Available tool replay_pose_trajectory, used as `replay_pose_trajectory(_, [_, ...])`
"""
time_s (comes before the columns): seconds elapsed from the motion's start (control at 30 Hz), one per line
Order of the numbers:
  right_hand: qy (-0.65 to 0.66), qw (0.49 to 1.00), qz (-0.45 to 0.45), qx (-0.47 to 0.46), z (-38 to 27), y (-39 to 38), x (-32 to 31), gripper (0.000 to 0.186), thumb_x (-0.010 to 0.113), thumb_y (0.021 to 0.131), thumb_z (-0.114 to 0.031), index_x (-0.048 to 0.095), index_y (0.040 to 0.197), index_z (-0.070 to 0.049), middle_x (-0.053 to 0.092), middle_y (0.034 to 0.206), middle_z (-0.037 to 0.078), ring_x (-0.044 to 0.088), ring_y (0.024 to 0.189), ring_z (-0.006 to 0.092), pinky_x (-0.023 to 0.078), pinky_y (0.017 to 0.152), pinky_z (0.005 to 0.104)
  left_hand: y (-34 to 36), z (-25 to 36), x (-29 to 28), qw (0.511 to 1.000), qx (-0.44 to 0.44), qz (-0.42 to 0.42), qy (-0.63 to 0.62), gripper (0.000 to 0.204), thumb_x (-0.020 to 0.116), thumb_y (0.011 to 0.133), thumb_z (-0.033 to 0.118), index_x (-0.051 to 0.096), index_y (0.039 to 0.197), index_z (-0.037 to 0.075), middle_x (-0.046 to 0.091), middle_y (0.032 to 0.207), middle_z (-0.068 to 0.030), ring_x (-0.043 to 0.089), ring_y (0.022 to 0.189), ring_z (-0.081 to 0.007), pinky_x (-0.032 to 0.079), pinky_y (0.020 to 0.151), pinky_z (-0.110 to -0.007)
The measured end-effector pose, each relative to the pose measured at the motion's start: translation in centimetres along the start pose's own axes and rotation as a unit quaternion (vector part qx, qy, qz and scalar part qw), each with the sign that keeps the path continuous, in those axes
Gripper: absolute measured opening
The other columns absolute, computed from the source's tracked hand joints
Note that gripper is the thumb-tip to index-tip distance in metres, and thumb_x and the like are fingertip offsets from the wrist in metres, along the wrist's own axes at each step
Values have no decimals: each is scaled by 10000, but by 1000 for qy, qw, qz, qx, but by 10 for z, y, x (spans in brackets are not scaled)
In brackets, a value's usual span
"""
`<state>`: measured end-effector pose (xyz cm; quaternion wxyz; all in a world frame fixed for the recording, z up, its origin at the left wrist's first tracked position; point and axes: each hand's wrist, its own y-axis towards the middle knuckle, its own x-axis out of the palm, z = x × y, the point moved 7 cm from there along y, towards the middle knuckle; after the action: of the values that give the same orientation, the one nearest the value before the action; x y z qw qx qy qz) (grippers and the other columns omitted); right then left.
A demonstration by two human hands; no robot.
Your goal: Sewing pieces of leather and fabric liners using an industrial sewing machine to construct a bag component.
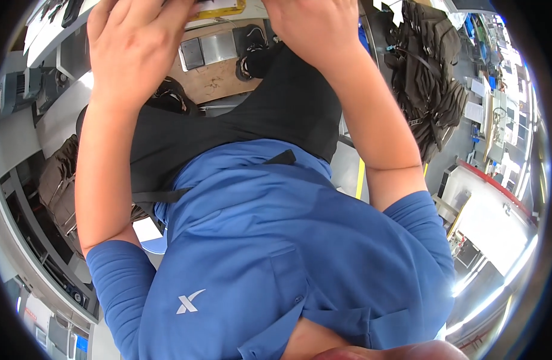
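My left hand [129, 51] reaches up to the top edge of the picture, its fingers bent and partly cut off there. A small dark thing shows beside its thumb, too little of it to name. Across from it, my right hand [315, 24] is also at the top edge, and its fingers lie outside the picture. Between the two hands a yellow-rimmed flat thing [225, 12] shows at the edge of the worktable. What either hand holds is hidden.
Below the table lies a wooden board [216, 87] with grey metal plates [219, 48], near my dark shoes [252, 51]. Dark brown cloth items [423, 66] hang in a pile at the right. More brown cloth [60, 183] is at the left. A white table edge [57, 33] runs upper left.
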<state>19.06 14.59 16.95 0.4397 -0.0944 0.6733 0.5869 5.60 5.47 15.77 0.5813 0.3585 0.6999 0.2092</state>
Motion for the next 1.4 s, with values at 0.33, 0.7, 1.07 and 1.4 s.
replay_pose_trajectory(0.33, [15, 999, 39, -17, -8, -3, -6, 193, 671, 817, -115, 738, 985, -48, 608, 1057, 100, 547, 939, 322, 398, 832, 471, -7, -8, 10, 995, -67, -38, 68, 89, 750, 847, 230, 732, 933, 239, 683, 1119, 103, 622, 951, -138, 385, 937, -315])
replay_pose_trajectory(0.7, [84, 994, 69, 7, -3, -1, -5, 149, 677, 808, -102, 723, 932, -32, 627, 1061, 132, 543, 977, 364, 385, 837, 486, -1, -2, 4, 997, -53, -34, 43, 91, 766, 850, 254, 735, 925, 211, 693, 1174, 110, 616, 1001, -104, 380, 922, -287])
replay_pose_trajectory(1.07, [28, 999, -31, 1, -12, -4, 2, 155, 626, 772, -131, 715, 804, -8, 664, 907, 158, 577, 904, 374, 402, 845, 511, 4, 0, 1, 999, -21, 48, 8, 149, 741, 662, 79, 696, 804, 92, 669, 1019, -95, 627, 956, -261, 403, 939, -409])
replay_pose_trajectory(1.4, [-8, 999, -26, -38, -18, -1, 4, 177, 600, 777, -130, 701, 808, 12, 631, 920, 197, 580, 899, 391, 424, 794, 552, 4, -1, -1, 997, 2, 73, 36, 192, 756, 656, 71, 690, 836, 57, 676, 1129, -120, 621, 1069, -295, 393, 971, -404])
